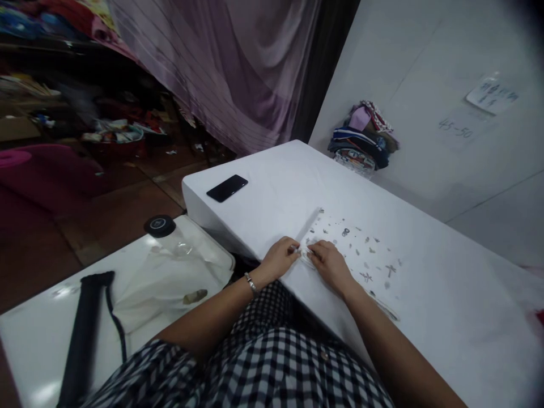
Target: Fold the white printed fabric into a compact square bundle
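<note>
A white cloth with small dark printed figures point(361, 249) lies on the white-covered table point(272, 170). My left hand point(281, 258), with a metal bracelet at the wrist, pinches the bunched white fabric at the cloth's near left corner. Right beside it, my right hand point(329, 262) has its fingers closed on the same bunched part. The two hands nearly meet over a small gathered fold. The rest of the cloth spreads flat beyond my right hand and forearm, with a folded edge near the forearm.
A black phone point(227, 188) lies on the table's far left part. On the lower white surface at left point(38, 317) are a black round object point(159, 225), pale fabric and a dark tube-like item. Folded clothes point(363, 139) are stacked by the wall.
</note>
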`<state>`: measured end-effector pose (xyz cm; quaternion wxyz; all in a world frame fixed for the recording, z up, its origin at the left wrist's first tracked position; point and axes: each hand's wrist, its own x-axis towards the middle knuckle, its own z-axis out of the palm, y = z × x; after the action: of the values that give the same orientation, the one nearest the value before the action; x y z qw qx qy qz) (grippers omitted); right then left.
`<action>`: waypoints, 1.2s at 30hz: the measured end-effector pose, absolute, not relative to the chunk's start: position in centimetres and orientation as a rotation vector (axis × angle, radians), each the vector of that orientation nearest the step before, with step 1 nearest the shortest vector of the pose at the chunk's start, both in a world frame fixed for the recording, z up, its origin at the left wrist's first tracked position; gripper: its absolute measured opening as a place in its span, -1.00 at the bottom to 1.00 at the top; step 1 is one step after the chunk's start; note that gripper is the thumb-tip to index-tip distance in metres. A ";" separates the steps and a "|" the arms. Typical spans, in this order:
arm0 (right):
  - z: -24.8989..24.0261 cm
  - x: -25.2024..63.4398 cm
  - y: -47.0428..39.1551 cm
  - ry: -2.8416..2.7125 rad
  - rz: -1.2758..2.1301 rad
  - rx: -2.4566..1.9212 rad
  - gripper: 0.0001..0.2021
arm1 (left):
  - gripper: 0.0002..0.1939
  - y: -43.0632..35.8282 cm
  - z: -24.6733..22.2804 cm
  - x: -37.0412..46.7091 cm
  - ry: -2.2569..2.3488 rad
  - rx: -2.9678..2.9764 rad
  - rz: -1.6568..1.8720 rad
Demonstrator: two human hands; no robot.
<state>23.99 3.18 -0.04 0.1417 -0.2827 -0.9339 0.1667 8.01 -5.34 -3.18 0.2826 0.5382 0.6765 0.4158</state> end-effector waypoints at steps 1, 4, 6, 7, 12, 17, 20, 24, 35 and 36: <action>-0.1 24.0 3.2 -2.699 0.476 -0.818 -0.77 | -0.79 -5.3 -3.3 8.1 1.822 1.462 1.123; -0.1 23.8 3.0 -2.681 0.448 -0.832 -0.79 | -0.81 -5.2 -3.6 8.4 1.848 1.508 1.145; -0.1 23.7 2.8 -2.659 0.429 -0.833 -0.79 | -0.82 -5.1 -3.8 8.5 1.865 1.511 1.148; -0.2 23.7 2.7 -2.646 0.423 -0.831 -0.79 | -0.83 -5.1 -3.8 8.5 1.872 1.503 1.142; -0.6 23.7 2.5 -2.593 0.414 -0.803 -0.78 | -0.75 -5.2 -3.6 8.6 1.862 1.471 1.143; -0.8 23.7 2.5 -2.588 0.402 -0.793 -0.76 | -0.79 -5.2 -3.8 8.6 1.852 1.512 1.198; -0.9 23.6 2.4 -2.586 0.397 -0.775 -0.77 | -0.85 -5.2 -3.8 8.7 1.880 1.525 1.175; -1.1 23.6 2.3 -2.546 0.364 -0.735 -0.77 | -0.92 -5.2 -3.6 8.8 1.925 1.559 1.173; -1.4 23.8 2.1 -2.634 0.286 -0.689 -0.77 | -0.94 -5.2 -3.6 8.8 1.964 1.572 1.166; -1.5 23.6 2.1 -2.629 0.264 -0.704 -0.79 | -0.94 -5.3 -3.6 8.7 1.946 1.580 1.171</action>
<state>23.61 2.14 -1.47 0.2020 -0.2521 -0.9416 0.0947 8.68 -5.31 -3.60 0.1865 0.5610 0.6911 0.4158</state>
